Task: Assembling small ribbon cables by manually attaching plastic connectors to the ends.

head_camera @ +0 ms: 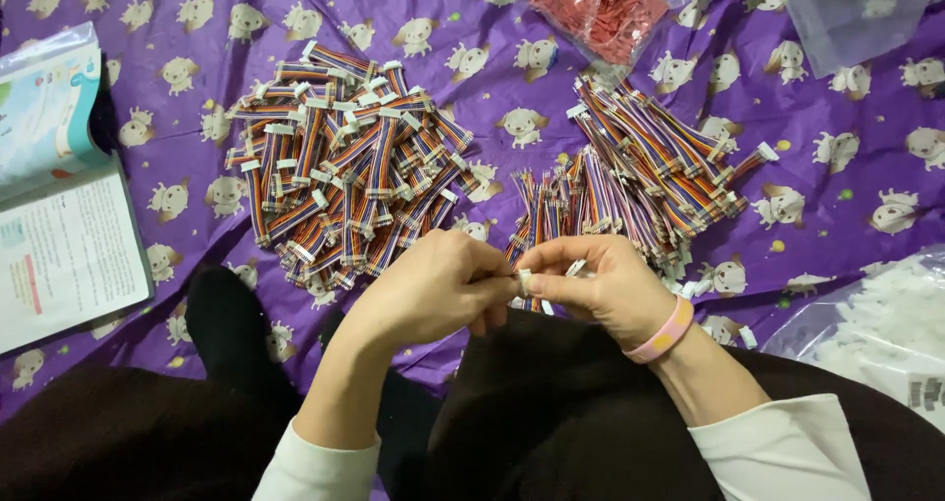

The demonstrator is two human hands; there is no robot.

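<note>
My left hand (433, 284) and my right hand (600, 284) meet above my lap, both pinching one small white connector (525, 282) of a short rainbow ribbon cable; the cable itself is mostly hidden behind my fingers. A pink band sits on my right wrist (664, 330). Just beyond my left hand lies a heap of rainbow ribbon cables with white connectors (349, 161). Beyond my right hand lies a second heap of the same cables (640, 171), lying more in line.
A purple cloth with cartoon animals (197, 97) covers the surface. An open booklet (59, 216) lies at the left. A clear bag of red pieces (600, 9) and another clear bag (851, 14) sit at the far edge; a bag of white parts (886, 324) is at the right.
</note>
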